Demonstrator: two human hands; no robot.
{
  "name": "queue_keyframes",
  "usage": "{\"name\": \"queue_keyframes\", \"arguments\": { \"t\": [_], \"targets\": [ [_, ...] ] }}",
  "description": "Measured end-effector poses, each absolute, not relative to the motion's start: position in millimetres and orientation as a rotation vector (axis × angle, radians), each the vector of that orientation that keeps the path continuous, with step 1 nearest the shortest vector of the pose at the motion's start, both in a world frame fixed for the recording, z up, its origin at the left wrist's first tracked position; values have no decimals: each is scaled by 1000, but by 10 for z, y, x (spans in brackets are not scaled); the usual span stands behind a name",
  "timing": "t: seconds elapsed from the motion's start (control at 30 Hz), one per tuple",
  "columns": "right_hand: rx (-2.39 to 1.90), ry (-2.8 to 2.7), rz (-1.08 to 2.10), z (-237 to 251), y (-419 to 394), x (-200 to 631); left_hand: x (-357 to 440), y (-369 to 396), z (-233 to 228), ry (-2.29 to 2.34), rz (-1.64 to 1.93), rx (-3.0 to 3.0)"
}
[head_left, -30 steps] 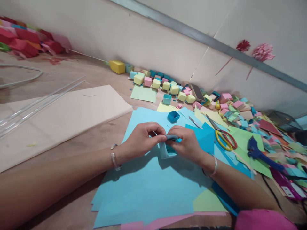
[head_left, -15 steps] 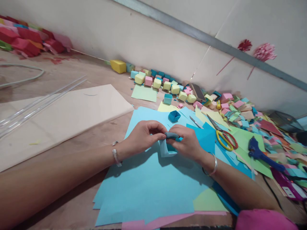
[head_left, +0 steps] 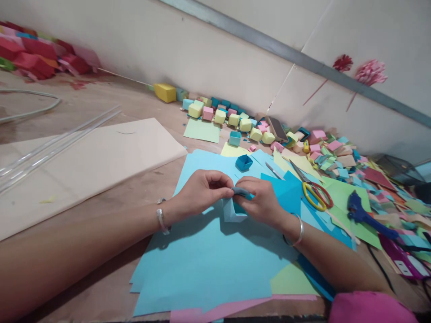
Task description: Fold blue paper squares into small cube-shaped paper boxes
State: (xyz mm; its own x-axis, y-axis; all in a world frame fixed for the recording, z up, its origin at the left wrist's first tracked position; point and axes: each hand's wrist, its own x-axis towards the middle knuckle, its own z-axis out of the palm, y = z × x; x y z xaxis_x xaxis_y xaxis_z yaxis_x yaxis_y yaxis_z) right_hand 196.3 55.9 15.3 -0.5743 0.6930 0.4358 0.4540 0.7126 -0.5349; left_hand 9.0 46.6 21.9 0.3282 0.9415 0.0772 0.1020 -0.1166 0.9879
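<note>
My left hand [head_left: 198, 194] and my right hand [head_left: 264, 202] meet over a stack of light blue paper sheets [head_left: 208, 260]. Between their fingertips they pinch a small folded piece of blue paper [head_left: 235, 204], partly shaped like a box, with one flap hanging down. Each wrist wears a silver bangle. A finished small blue paper box [head_left: 243, 162] sits just beyond my hands on the sheets.
Yellow-handled scissors [head_left: 311, 190] and a blue glue gun [head_left: 365, 215] lie to the right. Several small coloured paper boxes [head_left: 229, 117] line the wall, with a heap of paper scraps [head_left: 340, 157] at right. A large cream board [head_left: 81, 166] and clear tubes [head_left: 50, 143] lie left.
The fingers of both hands have shifted slightly on the folded blue paper, pressing its top fold; the hanging flap moved a little. Nothing else moved.
</note>
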Motion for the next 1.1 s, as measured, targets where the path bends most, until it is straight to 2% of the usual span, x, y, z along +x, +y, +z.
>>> {"name": "queue_keyframes", "arguments": {
  "t": [0.27,0.67,1.1],
  "targets": [
    [-876,-2248,572,166,582,1990,66,468,268,1021,983,1569],
    [-930,-2224,499,122,596,1981,71,468,190,1068,1013,1889],
    [-942,-2147,506,155,623,2007,93,441,197,1035,996,1571]
  ]
}}
